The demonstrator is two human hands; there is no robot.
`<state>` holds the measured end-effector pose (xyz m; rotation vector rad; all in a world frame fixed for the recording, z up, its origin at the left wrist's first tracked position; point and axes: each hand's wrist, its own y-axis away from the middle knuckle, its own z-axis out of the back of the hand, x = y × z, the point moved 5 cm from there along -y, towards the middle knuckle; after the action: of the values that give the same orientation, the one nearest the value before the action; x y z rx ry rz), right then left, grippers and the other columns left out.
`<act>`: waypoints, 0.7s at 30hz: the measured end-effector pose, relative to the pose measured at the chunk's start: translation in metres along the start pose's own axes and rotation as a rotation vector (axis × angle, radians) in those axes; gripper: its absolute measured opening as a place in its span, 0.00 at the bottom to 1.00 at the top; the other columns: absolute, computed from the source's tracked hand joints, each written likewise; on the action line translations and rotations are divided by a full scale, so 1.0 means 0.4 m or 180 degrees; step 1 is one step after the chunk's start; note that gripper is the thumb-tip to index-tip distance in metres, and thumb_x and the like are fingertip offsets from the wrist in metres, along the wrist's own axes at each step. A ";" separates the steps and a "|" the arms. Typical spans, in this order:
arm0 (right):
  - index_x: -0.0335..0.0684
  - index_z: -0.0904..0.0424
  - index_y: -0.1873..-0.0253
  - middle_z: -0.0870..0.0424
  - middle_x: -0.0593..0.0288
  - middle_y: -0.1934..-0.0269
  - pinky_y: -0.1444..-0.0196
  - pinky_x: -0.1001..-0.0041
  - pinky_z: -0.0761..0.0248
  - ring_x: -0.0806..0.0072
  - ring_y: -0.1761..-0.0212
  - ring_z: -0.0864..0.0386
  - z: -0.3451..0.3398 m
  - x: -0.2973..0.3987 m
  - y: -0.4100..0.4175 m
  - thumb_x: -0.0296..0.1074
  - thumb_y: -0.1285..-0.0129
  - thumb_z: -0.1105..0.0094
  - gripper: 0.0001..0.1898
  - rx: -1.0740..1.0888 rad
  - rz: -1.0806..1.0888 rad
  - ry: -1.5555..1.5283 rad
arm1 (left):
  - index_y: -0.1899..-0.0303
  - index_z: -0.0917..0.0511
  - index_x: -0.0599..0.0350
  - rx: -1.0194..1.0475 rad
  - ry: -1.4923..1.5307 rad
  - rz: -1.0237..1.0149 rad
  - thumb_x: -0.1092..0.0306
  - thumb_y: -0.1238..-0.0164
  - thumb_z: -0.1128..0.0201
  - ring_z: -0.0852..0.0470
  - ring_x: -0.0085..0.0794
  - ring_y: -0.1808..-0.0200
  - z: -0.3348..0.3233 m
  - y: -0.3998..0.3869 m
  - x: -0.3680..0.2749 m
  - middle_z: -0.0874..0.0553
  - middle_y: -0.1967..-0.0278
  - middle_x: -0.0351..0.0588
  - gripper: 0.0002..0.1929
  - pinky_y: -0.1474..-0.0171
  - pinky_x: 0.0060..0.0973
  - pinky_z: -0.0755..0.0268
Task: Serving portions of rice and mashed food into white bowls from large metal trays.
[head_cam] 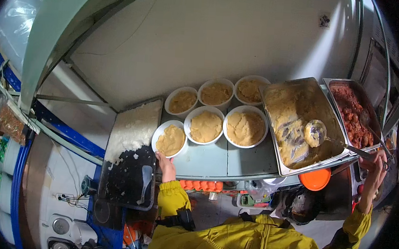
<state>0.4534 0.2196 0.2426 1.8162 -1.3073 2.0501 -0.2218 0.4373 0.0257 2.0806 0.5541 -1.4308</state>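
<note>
My left hand (166, 168) is at the near side of a white round bowl (154, 142) filled with yellow mash, its fingers against the rim. At the far right, my right hand (372, 169) grips the dark handle of a metal ladle (315, 133). The ladle's mash-smeared head is over a steel pan (284, 172) of yellow mash, whose bottom shows through in the scraped middle. Several more white bowls of mash stand in two rows between the first bowl and the pan, among them a front bowl (203, 124) and a back one (216, 93).
Left of the bowls lies a black tray (121, 185) partly covered with white rice, a pale spatula (145, 181) on it. A second steel pan (377, 147) holds reddish food. An orange lid (314, 179) sits below the counter edge. A curved green frame (48, 32) arches over the left.
</note>
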 end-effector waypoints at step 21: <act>0.34 0.38 0.63 0.24 0.54 0.68 0.64 0.74 0.24 0.67 0.66 0.19 -0.089 -0.012 0.016 0.36 0.32 0.65 0.11 0.0431 -0.0169 0.0114 | 0.44 0.48 0.53 -0.0507 -0.0080 -0.0788 0.44 0.35 0.58 0.38 0.38 0.45 -0.047 0.123 -0.087 0.39 0.46 0.48 0.27 0.42 0.35 0.46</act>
<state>0.4238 0.2405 0.2381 1.8369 -1.1241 2.1808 -0.1905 0.4106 0.0737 1.9175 0.9111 -1.4920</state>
